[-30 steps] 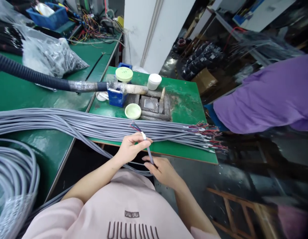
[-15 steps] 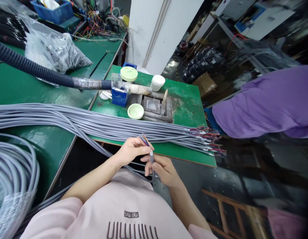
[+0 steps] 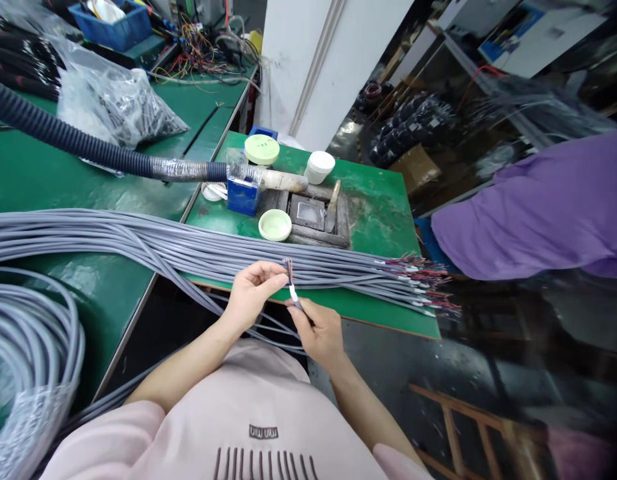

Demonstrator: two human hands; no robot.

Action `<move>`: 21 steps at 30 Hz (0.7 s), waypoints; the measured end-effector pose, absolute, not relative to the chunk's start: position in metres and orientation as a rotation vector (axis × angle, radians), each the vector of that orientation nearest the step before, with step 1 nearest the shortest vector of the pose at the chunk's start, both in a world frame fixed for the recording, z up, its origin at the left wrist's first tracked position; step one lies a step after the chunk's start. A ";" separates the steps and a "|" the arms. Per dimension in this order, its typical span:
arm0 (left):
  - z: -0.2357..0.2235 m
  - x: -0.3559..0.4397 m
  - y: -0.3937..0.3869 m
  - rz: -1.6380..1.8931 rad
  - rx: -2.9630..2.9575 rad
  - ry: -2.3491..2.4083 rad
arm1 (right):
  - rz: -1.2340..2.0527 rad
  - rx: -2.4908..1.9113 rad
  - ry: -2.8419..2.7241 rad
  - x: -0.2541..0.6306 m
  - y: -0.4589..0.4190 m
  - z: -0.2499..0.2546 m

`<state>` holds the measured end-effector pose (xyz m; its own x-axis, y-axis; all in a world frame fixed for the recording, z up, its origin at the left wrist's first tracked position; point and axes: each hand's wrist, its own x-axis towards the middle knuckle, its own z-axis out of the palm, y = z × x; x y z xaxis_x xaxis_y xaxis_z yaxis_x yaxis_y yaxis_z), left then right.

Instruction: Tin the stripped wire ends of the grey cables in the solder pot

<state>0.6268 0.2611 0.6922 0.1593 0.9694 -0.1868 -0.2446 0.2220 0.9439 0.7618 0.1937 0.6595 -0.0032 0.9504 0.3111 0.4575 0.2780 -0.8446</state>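
My right hand is closed round a grey cable just below a white band near its end. From that end a small bunch of thin coloured wires fans upward. The thumb and fingers of my left hand pinch these wires from the left side. Behind both hands, a thick bundle of grey cables lies across the green table, and its stripped ends show many coloured wires at the right.
Beyond the bundle sit a solder pot, a pale green dish, a white tub and a ribbed hose. Coiled cable lies at left. A person in a purple top is at right.
My right hand has tightened its fingers round the cable and the cable end has shifted slightly left and up. My left hand has moved left a little, its pinch now beside the wires.
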 end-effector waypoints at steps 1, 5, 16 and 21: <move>0.693 0.627 0.262 1.068 0.919 1.021 | 0.653 -1.326 -1.623 0.761 0.194 0.659; 0.696 0.629 0.264 1.039 0.892 1.044 | 0.645 -1.329 -1.654 0.760 0.195 0.660; 0.690 0.626 0.260 1.180 1.151 1.083 | 0.987 -1.305 -1.413 0.758 0.198 0.658; 0.684 0.625 0.251 1.363 1.714 1.059 | 1.630 -0.926 -0.861 0.759 0.209 0.655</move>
